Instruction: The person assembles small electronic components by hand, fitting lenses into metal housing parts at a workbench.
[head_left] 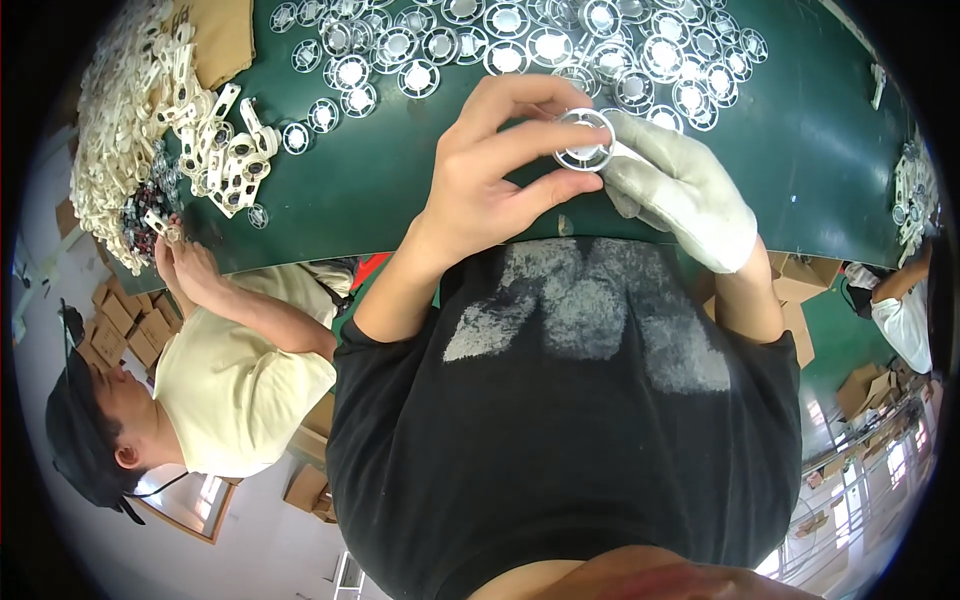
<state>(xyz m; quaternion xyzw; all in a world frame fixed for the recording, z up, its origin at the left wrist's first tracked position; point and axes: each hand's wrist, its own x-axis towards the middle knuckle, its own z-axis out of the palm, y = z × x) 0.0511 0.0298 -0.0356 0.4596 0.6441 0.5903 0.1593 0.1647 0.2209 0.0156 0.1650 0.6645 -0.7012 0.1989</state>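
Above the near edge of the table, my bare left hand (498, 165) pinches a round white ring-shaped part (584, 140) with spokes and a pale centre. Thumb and fingers grip its rim from the left. My right hand (685, 190), in a pale grey-white work glove, is closed at the right side of the same ring. Its gloved fingers meet the rim, and a bright white edge (626, 152) shows between them. I cannot make out what that edge belongs to. Many similar ring parts (550, 46) lie spread across the table beyond my hands.
The dark green table (350, 205) curves around me. At left rise a pile of cream plastic parts (120, 110) and looser cream pieces (235, 160), beside brown cardboard (222, 40). A co-worker's hands (185, 262) handle a part there. More parts (912, 200) lie far right, near another person.
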